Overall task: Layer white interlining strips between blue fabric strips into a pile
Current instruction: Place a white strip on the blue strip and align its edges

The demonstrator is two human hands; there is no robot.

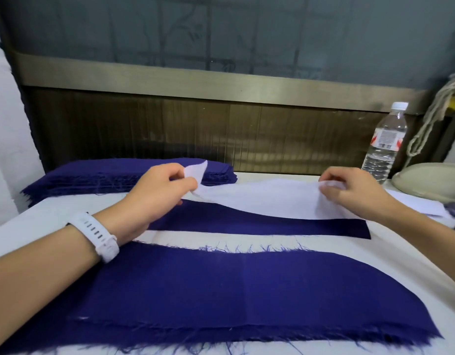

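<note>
White interlining strip [267,198]: held off the table by both ends, sagging in the middle, its near edge over the far edge of a single blue fabric strip [259,222] lying flat mid-table
Left hand [157,196]: thumb and fingers pinch the strip's left end, the corner standing up above the knuckles; white wristband [98,237] on the wrist
Right hand [354,193]: fingers curled, pinching the strip's right end, which bunches at the fingertips
Near blue fabric [221,290]: wide piece, frayed along both long edges, flat on the near table, left forearm above it
Blue stack [113,172]: many layers, far left, behind the left hand
Table [42,221]: white-covered
Water bottle [385,142]: upright, capped, far right
White sheets [413,203]: flat at the right, beside the right wrist
</note>
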